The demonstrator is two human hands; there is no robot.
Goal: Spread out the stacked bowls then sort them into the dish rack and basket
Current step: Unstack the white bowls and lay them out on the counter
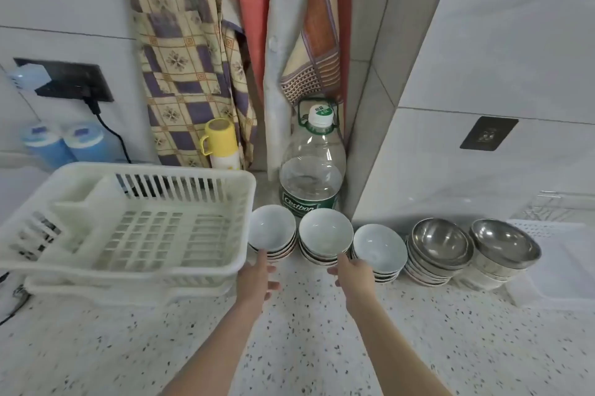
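- On the speckled counter (pixel 322 347), seen from the head camera, five stacks of bowls stand in a row along its back edge, against the wall.
- From the left we see three stacks of white bowls: the left stack (pixel 272 231), the middle stack (pixel 325 236) and the right stack (pixel 380 250). Two stacks of steel bowls follow: the first (pixel 439 242), the second (pixel 505 242) towards the counter's right end.
- Our left hand (pixel 257 276) reaches to the near rim of the left stack, fingers straight and loosely spread. We cannot tell whether the fingertips touch the rim.
- Our right hand (pixel 352 273) sits between the middle and right stacks, fingers slightly curled near their rims. A grip is not plain.
- The white dish rack (pixel 128 225) fills the counter's left end, just beside the left stack. A pale basket (pixel 553 263) lies at the right end, partly out of frame.
- A large water bottle (pixel 310 170) stands behind the white stacks, in the back corner.
- Risks, as we judge them: the stacks nearly touch, so lifting one bowl could drag its neighbour or tip a stack.
- Nested bowls may stick and come up together, then drop and chip.
- Pushing a stack back could knock the bottle.
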